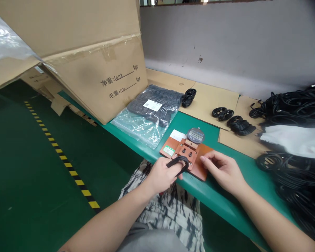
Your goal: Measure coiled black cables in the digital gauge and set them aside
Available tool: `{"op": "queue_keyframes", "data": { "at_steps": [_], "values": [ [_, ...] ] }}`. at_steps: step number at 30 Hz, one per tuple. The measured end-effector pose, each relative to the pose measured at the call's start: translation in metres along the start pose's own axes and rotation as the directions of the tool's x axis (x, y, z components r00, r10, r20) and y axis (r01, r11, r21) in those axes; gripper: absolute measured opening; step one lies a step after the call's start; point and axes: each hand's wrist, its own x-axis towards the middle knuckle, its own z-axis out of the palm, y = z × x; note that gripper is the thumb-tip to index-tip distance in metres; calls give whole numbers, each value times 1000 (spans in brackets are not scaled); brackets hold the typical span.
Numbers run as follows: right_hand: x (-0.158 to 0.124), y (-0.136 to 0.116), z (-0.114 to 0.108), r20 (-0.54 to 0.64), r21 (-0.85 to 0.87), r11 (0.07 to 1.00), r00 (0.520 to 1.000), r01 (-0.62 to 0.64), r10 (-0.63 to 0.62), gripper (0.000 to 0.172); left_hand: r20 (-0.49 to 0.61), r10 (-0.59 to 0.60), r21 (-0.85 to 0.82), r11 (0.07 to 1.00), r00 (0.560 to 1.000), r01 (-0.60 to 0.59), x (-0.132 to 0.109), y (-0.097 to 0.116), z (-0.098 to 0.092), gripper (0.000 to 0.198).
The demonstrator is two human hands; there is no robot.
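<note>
The left hand (161, 176) is closed on a black rubber O-ring (177, 164), right beside the orange-brown base plate (203, 164) of a digital thickness gauge (195, 135), while the half-open right hand (223, 171) sits at the plate's other edge on the green workbench (212, 190).

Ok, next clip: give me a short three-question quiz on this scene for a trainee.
1. Which hand holds the black rubber ring?
2. True or false: the clear plastic bag of black rings lies on the floor.
3. The plate beneath the digital gauge is: A green, B reddish-brown, C white.

Key: 1. The left hand. 2. False, it lies on the green bench. 3. B.
</note>
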Motion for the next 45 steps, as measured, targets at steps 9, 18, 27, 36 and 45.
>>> {"op": "queue_keyframes", "data": {
  "at_steps": [9,18,27,36,45],
  "values": [
    [1,-3,0,8,2,1000,1000,15,-15,34,-7,20,-36,999,1000,-20,1,-8,-2,46],
    [2,-2,0,20,5,1000,1000,6,-6,33,-9,82,-345,935,997,-80,-19,-22,-5,32],
    [3,-4,0,36,43,999,999,6,-8,32,101,120,-374,924,988,-75,-29,-10,-7,27],
    [4,-3,0,15,8,1000,1000,24,-24,33,-10,3,-207,978,1000,-5,-28,-2,-3,31],
    [4,-4,0,28,31,999,999,15,-16,33,-6,34,-288,957,999,-35,-26,-11,-5,22]
  ]
}}
